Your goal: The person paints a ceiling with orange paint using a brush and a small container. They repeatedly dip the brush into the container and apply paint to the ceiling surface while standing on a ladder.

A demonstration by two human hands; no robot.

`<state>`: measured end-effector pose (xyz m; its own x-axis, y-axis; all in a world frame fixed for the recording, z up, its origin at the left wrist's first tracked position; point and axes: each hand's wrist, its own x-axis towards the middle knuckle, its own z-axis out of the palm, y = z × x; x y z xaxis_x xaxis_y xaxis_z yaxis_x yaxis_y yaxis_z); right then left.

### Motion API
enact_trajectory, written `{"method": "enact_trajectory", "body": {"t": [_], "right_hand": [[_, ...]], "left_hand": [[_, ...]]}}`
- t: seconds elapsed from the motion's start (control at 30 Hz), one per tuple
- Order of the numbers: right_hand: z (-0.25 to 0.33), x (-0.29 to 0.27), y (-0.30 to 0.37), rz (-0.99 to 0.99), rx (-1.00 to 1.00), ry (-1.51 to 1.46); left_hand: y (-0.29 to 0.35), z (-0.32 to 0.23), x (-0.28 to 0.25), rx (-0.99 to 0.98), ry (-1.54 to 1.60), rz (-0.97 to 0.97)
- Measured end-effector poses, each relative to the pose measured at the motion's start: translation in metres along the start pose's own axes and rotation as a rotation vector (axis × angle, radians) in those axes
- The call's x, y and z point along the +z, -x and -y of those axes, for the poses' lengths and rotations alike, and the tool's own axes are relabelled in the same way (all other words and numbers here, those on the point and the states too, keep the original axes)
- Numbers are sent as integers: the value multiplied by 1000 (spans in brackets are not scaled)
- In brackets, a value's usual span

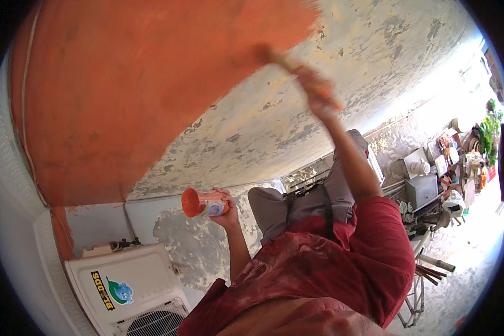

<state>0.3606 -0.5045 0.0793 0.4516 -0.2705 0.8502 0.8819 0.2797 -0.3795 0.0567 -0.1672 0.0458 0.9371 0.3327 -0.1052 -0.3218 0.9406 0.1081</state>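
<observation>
wall (112, 112) part orange, part bare, flaking. right hand (318, 96), motion-blurred: fingers closed round brush (281, 59), its head over orange near the paint edge. left hand (226, 215): curled about tilted can (211, 203), orange mouth facing left.

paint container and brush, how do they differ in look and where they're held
The paint container is wide and round with an open orange mouth; the brush is long and thin, with a pale handle and dark head.
The container is in the left hand, while the brush is in the right hand, higher in the picture.
The container looks fairly sharp; the brush looks blurred.
Both are held in bare hands.
</observation>
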Motion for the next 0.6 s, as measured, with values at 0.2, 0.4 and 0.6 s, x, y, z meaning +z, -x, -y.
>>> {"method": "enact_trajectory", "body": {"t": [0.2,0.4,0.6], "right_hand": [[11,-153,-62,-460,76,868],[5,-63,-25,-233,201,979],[58,123,46,416,10,301]], "left_hand": [[-9,21,-7,-99,38,2],[-13,41,6,-136,20,32],[2,19,6,-88,-3,17]]}}
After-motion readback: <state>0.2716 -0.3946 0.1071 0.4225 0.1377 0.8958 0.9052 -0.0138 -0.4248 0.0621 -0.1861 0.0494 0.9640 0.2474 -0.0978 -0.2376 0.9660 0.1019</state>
